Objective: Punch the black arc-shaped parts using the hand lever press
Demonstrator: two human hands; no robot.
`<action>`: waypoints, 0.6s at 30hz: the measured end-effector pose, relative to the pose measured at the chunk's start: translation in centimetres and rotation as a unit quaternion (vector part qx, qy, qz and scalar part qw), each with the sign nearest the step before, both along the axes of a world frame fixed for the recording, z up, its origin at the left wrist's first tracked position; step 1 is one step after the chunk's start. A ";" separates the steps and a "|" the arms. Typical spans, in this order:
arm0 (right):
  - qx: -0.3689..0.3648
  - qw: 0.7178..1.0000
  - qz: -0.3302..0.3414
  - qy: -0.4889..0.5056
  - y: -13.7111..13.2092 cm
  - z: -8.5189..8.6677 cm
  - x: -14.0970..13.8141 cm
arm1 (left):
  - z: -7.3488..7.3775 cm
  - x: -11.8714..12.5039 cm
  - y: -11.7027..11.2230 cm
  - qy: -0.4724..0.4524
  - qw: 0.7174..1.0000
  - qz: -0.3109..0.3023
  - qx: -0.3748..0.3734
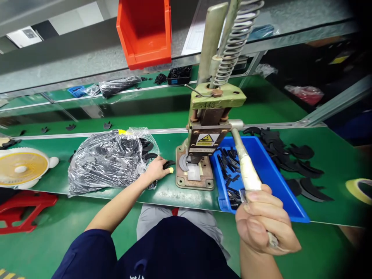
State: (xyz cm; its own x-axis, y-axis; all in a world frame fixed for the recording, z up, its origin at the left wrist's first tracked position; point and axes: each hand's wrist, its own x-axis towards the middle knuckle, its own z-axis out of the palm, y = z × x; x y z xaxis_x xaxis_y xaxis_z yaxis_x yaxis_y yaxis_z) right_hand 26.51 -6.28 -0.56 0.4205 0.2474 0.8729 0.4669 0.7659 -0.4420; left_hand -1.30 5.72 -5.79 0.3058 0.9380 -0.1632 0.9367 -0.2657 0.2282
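Observation:
My right hand is wrapped round the taped lever handle of a green manual press, near the front edge of the bench. My left hand reaches to the left of the press base, pinching a small black curved piece between fingertips, one of which wears a yellow cot. A grey curved piece lies on the base under the press head. A clear plastic bag full of black pieces sits just left of that hand.
A blue tray with small black strips stands right of the press. Loose black crescent pieces lie beyond it. A white and yellow fan, a red stool, an orange bin and a tape roll surround the bench.

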 end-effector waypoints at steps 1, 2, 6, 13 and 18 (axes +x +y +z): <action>0.004 1.000 -0.005 0.004 0.0 0.0 0.0 | 0.0 -0.2 0.1 -0.006 1.000 0.007 -0.005; 0.008 1.000 -0.008 0.007 0.1 -0.1 -0.1 | 0.0 -0.2 0.3 -0.007 1.000 0.015 -0.009; -0.002 1.000 -0.005 0.001 0.0 -0.2 0.0 | -0.3 0.2 1.0 0.002 0.999 0.038 -0.026; -0.013 1.000 0.020 -0.010 -0.3 -0.2 0.3 | 0.1 0.2 1.9 -0.108 0.983 0.136 -0.055; -0.022 1.000 0.019 -0.009 -0.4 -0.2 0.2 | 1.4 1.9 1.8 -0.429 0.861 0.234 -0.142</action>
State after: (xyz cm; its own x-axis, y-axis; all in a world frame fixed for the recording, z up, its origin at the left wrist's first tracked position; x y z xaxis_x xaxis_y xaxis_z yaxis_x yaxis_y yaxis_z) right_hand 26.67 -6.70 -0.78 0.3955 0.3009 0.8678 0.4461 0.7629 -0.4679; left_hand 0.56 7.53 -4.38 0.0287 0.9508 -0.3086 0.3802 0.2751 0.8830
